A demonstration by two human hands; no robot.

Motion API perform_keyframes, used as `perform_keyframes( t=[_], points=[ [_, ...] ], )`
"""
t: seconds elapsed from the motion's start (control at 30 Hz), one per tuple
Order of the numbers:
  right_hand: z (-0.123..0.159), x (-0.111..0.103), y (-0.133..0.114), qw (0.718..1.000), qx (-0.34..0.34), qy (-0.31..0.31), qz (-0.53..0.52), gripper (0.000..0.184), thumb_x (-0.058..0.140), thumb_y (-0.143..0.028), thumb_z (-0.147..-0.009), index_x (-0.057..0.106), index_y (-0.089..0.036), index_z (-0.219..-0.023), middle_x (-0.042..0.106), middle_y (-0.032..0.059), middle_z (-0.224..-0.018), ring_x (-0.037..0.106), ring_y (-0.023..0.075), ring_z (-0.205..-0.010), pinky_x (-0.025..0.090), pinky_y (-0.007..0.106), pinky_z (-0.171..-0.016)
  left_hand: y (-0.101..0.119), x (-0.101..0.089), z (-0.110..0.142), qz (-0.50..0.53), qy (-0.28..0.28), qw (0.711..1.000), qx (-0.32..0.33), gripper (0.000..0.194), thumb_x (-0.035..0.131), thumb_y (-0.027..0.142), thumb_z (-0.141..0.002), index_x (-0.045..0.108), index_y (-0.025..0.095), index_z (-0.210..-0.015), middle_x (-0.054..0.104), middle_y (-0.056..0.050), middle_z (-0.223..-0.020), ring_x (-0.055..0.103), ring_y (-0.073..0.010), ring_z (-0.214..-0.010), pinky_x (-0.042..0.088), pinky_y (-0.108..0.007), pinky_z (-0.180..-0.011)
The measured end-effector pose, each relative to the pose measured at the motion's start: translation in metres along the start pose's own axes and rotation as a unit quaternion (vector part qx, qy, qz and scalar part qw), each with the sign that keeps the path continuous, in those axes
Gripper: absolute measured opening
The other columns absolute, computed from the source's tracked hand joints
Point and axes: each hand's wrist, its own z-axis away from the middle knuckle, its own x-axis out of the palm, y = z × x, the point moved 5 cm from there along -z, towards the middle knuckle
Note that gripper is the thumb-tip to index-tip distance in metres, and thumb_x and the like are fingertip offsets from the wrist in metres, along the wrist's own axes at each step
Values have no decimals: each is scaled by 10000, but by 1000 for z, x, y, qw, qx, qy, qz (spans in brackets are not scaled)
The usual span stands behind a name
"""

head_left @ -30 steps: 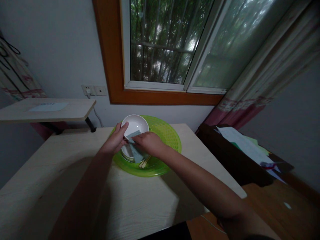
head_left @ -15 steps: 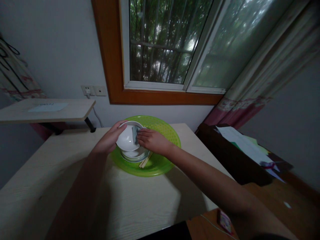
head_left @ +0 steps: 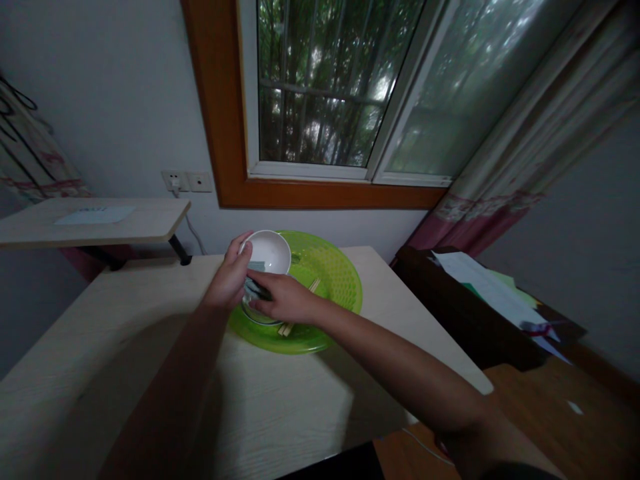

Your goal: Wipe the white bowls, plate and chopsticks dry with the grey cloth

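Note:
My left hand (head_left: 231, 275) grips the left rim of a white bowl (head_left: 276, 250), thumb over the edge, and holds it tilted above a green basin (head_left: 345, 280). A grey-green cloth (head_left: 257, 266) is pinched in my right hand (head_left: 283, 297) and pressed over the bowl's near rim. Below, partly hidden by my right hand, more white dishes (head_left: 265, 322) sit in the basin. Pale wooden chopsticks (head_left: 286, 329) lie beside them, with their middle covered by my right wrist.
The basin stands on a light wooden table (head_left: 280, 400) against the wall under a window. A small raised shelf (head_left: 100, 230) is at the left. To the right, a dark cabinet (head_left: 465, 313) carries papers (head_left: 493, 287).
My right hand and the cloth have moved from the bowl's right inner side to its near rim. The bowl has shifted slightly right and up, and its tilt has changed.

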Motion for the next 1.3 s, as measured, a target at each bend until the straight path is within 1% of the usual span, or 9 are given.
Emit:
perform_keyframes(
  t=[0.23,0.4,0.53,0.67,0.77,0.83,0.93,1.1,1.3],
  points=[
    [11,-12,23,976,-84,-31,200,324,537,-158,-990,621,-135,-1302,676,153,-1274,649,252,-1161,475,428,-1040,-2,-10,-8,39,-20,999,-1,440,622,448,-900,553,241,-1283,662,-93,-1208,652,-213,-1048,539,-297,-841],
    [24,-39,50,977,-67,16,204,351,504,-155,-998,619,-157,-1330,561,140,-1446,549,246,-1326,440,443,-1112,-2,-11,-8,33,-11,999,-12,444,619,454,-902,545,235,-1281,665,-95,-1202,652,-207,-1041,543,-296,-834],
    [34,-59,85,982,103,132,91,461,471,-112,-944,586,-207,-1380,630,86,-1376,634,225,-1209,494,405,-1052,0,-12,-7,36,-8,999,-24,427,620,435,-906,552,230,-1275,662,-103,-1205,650,-217,-1057,547,-298,-831],
    [41,-56,113,928,259,234,-133,310,465,-288,-955,670,-178,-1160,738,75,-1086,688,226,-986,566,386,-882,1,-9,-5,45,-23,998,-32,407,597,416,-924,552,244,-1291,655,-108,-1224,646,-228,-1076,556,-296,-811],
    [39,-37,113,869,307,212,-324,385,405,-436,-983,612,-168,-1166,716,100,-1088,690,213,-899,592,348,-743,-1,-1,-1,47,-45,997,-41,408,584,417,-933,547,244,-1301,657,-112,-1221,648,-233,-1072,558,-309,-811],
    [33,-25,104,856,294,168,-392,432,392,-503,-992,578,-177,-1205,695,124,-1149,689,216,-908,596,342,-721,-2,5,1,44,-55,996,-46,414,587,416,-931,546,242,-1305,656,-114,-1228,650,-236,-1069,558,-318,-817],
    [26,-15,95,881,258,120,-378,414,499,-467,-969,535,-174,-1259,669,148,-1229,682,228,-964,594,334,-737,-3,12,6,41,-61,996,-55,418,598,410,-923,550,247,-1305,654,-113,-1238,651,-244,-1072,558,-323,-820],
    [21,-25,100,939,256,150,-173,266,545,-250,-928,601,-137,-1162,707,112,-1134,667,228,-966,556,359,-839,-7,19,11,32,-99,992,-66,448,621,427,-907,548,266,-1318,670,-96,-1209,657,-244,-1055,557,-325,-812],
    [24,-47,107,958,262,119,0,236,507,-233,-982,643,-150,-1156,725,112,-1117,674,228,-992,511,308,-866,-16,19,8,-59,-136,988,-35,536,668,455,-868,559,225,-1340,641,-100,-1280,634,-231,-1105,531,-328,-907]
  ],
)
